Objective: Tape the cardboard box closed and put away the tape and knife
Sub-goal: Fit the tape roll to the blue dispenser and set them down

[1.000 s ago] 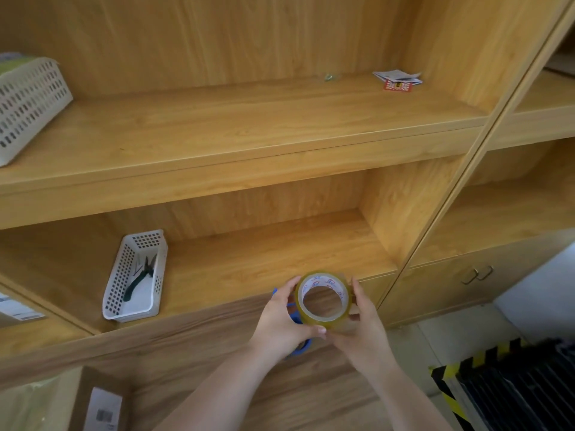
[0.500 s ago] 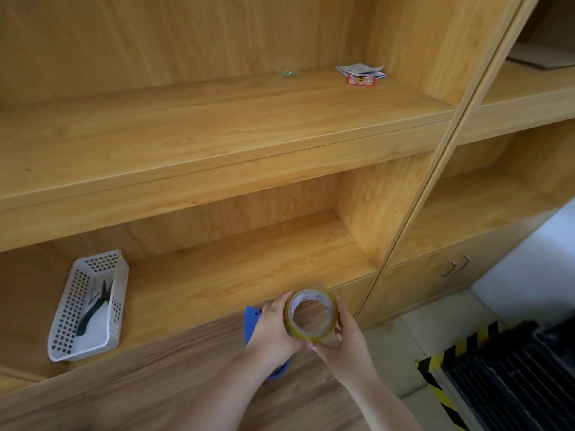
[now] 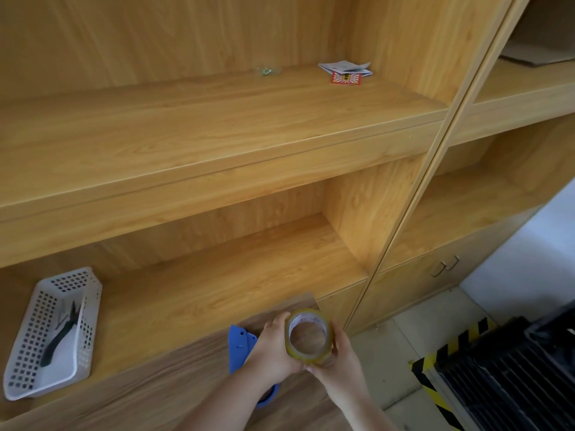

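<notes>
A roll of clear yellowish tape [image 3: 308, 337] is held upright between both hands, low in the middle of the view, above a dark wooden table [image 3: 174, 396]. My left hand [image 3: 273, 353] grips its left side and my right hand [image 3: 337, 365] grips its right side and bottom. A blue tape dispenser or knife handle [image 3: 241, 346] lies on the table just behind and under my left hand, partly hidden. The cardboard box is out of view.
A wooden shelf unit [image 3: 217, 144] fills the view. A white perforated basket [image 3: 51, 334] holding dark pliers sits on the lower shelf at left. Papers and a red card [image 3: 347, 73] lie on the upper shelf. A black crate and hazard-striped edge [image 3: 435, 377] stand at lower right.
The view has swung right and down; the basket slid left and the box left the frame. Both hands keep hold of the tape roll, now lower in the view.
</notes>
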